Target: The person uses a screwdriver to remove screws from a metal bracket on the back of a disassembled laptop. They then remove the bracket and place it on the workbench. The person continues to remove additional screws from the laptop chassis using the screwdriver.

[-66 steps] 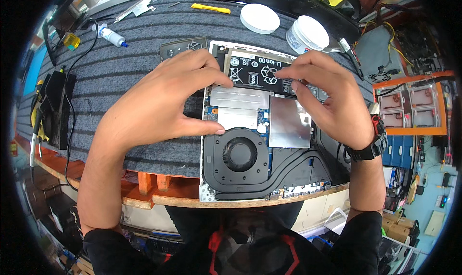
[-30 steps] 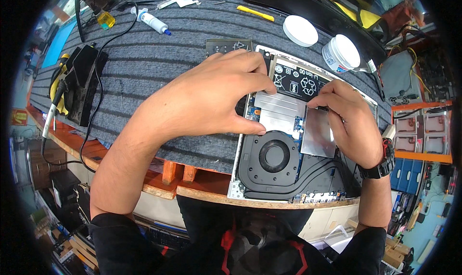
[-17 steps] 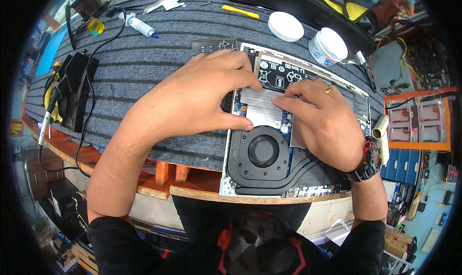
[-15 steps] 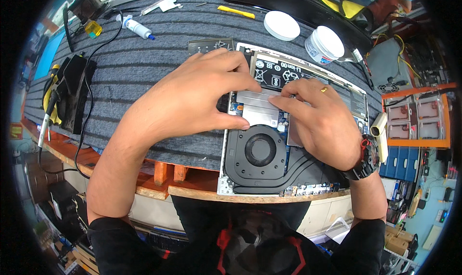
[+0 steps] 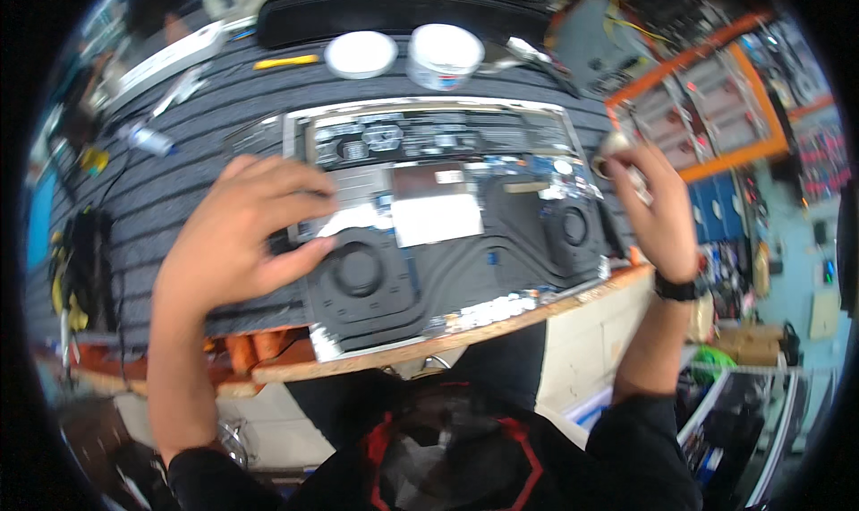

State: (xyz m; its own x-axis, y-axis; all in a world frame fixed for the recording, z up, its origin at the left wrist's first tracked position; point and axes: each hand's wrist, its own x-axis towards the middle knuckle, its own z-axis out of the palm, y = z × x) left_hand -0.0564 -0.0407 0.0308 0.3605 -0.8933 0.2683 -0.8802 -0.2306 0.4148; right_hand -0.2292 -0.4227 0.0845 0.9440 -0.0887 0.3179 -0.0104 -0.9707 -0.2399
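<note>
An opened laptop base lies at the bench's front edge, its battery, left fan and right fan exposed. A silvery metal plate shines near its middle. Over the laptop's left edge is my left hand, open, its fingers and thumb apart beside a smaller silvery plate; I see nothing held. Off the laptop's right side, my right hand is curled around a cream-coloured, stick-like object. Motion blur hides its exact kind.
Behind the laptop stand a white tub and a round white lid. Left of them lies a yellow pry stick. A small white tube rests on the striped grey mat. An orange-framed case is at the right.
My right hand has left the laptop's middle and moved right to the cream-coloured object. My left hand has drawn back slightly left. The view has shifted, so the laptop appears further left.
</note>
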